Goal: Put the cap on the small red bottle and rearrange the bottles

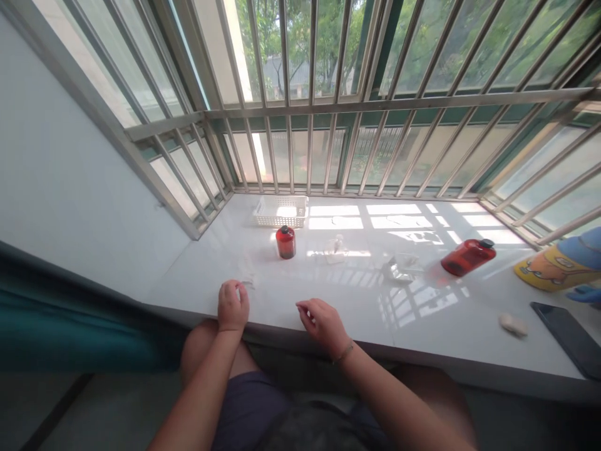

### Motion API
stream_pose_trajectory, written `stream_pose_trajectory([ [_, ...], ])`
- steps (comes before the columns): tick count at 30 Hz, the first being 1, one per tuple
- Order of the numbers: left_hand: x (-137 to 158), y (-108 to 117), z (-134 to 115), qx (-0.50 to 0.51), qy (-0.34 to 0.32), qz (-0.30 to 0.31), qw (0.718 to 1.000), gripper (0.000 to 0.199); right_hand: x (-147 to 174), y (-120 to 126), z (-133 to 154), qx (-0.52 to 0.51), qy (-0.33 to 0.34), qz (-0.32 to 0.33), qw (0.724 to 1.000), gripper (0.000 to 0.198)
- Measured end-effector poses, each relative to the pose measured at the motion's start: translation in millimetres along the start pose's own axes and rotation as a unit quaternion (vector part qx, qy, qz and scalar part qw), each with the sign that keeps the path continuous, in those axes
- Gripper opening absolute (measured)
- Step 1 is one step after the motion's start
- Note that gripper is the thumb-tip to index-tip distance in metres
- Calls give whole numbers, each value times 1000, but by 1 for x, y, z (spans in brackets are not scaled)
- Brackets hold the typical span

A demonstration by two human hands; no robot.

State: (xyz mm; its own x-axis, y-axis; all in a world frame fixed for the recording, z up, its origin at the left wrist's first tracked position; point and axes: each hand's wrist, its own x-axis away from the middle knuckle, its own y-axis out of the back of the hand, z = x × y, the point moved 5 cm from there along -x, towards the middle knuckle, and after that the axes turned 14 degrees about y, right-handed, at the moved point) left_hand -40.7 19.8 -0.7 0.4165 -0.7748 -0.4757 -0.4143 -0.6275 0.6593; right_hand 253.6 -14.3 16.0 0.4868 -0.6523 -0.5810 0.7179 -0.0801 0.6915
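Note:
My left hand (233, 307) rests at the front edge of the white sill, its fingers curled into a loose fist; whatever may be inside is hidden. Just beyond its knuckles lies a small, faint clear piece (250, 282). To the right, my right hand (326, 322) hovers over the edge with thumb and fingertips drawn together; anything pinched there is too small to make out. A red translucent bottle with a black cap (286, 243) stands upright beyond both hands. Farther right, a clear crumpled-looking plastic piece (336, 249) lies on the sill.
A white perforated basket (282, 213) sits near the window bars. Rightward are a shiny clear packet (400, 269), a larger red bottle (468, 257) tilted by the view, a yellow-and-blue cartoon object (561, 263), a pale lump (513, 326) and a dark phone (566, 338).

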Motion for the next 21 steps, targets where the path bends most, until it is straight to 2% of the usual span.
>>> stream_pose_trajectory([
  [6,-4,0,-1,-25,-1,-2,1000,15,151,55,8,11,-32,-54,998,24],
  [8,-6,1,-2,-27,-4,-3,1000,15,195,60,11,22,-73,-27,997,25],
  [12,-9,1,-4,-25,-8,-7,1000,15,266,50,7,22,-196,85,977,30],
  [14,-9,2,-5,-25,-8,-10,1000,15,286,47,3,25,-253,103,962,32],
  [16,-9,3,-6,-26,-7,-16,1000,15,292,46,-1,38,-285,104,952,32],
  [18,-9,4,-7,-26,-5,-22,999,15,284,43,-3,56,-287,121,949,31],
  [21,-6,6,-9,-21,-4,-29,999,16,260,30,-2,85,-271,188,940,28],
])
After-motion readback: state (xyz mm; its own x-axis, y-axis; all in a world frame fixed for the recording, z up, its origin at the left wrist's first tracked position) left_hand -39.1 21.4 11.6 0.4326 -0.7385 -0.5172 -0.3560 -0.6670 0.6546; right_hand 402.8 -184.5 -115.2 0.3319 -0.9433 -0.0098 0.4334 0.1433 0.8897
